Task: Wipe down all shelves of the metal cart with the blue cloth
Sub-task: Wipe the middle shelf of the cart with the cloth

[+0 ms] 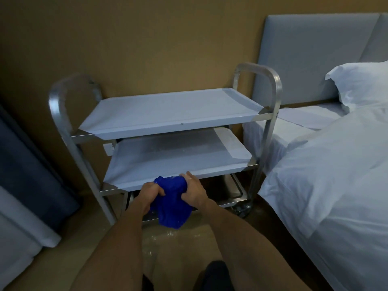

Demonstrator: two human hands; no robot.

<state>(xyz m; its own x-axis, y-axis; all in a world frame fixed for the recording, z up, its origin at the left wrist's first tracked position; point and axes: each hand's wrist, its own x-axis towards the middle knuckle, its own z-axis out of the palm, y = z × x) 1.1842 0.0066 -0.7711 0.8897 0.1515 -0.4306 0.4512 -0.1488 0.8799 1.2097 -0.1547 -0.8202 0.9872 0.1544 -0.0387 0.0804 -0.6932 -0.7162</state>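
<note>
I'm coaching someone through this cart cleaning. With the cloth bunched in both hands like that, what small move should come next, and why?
Probably spread the blue cloth flat and press it onto the middle shelf. Both the left hand and right hand grip it bunched, just in front of that shelf's front edge, touching no shelf surface. A wad wipes poorly, and that shelf is nearest.

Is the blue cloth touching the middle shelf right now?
Cannot tell. In the head view both hands, left hand and right hand, grip the blue cloth bunched at the middle shelf's front edge; no plain gap or contact.
</note>
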